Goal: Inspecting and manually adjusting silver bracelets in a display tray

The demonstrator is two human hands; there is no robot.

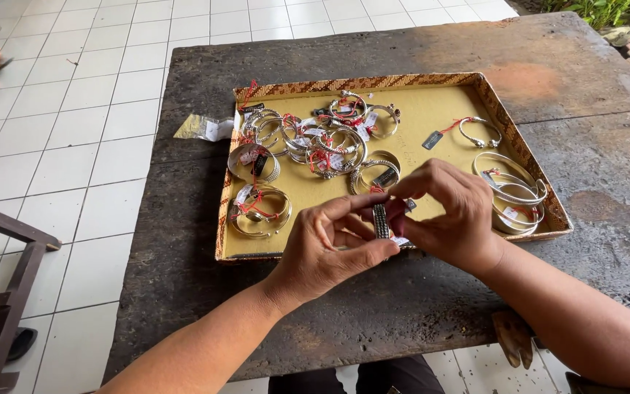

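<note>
Both hands meet over the near edge of the tray, and I see them pinching one silver bracelet [380, 220] between them. My left hand [329, 252] grips it from below and the side, thumb and forefinger curled around the band, which stands upright with its ribbed edge facing me. My right hand [452, 211] closes on it from the other side, fingertips pressed at the top of the band; a small white tag [400, 240] peeks out just under those fingers.

Just beyond the hands lies the shallow tray [432, 109], yellow inside with a woven patterned rim. Past my left hand sits a wide bangle with red string [259, 210], and further out a tangled heap of silver bangles with red ties and tags [315, 135]. Beside my right hand, toward the tray's right wall, a stack of thin plain bangles [515, 195] rests; beyond it a single open cuff with a red thread and a dark tag [479, 131].

The tray sits on a dark, worn wooden table [592, 160], with white floor tiles [74, 146] off to the left.
</note>
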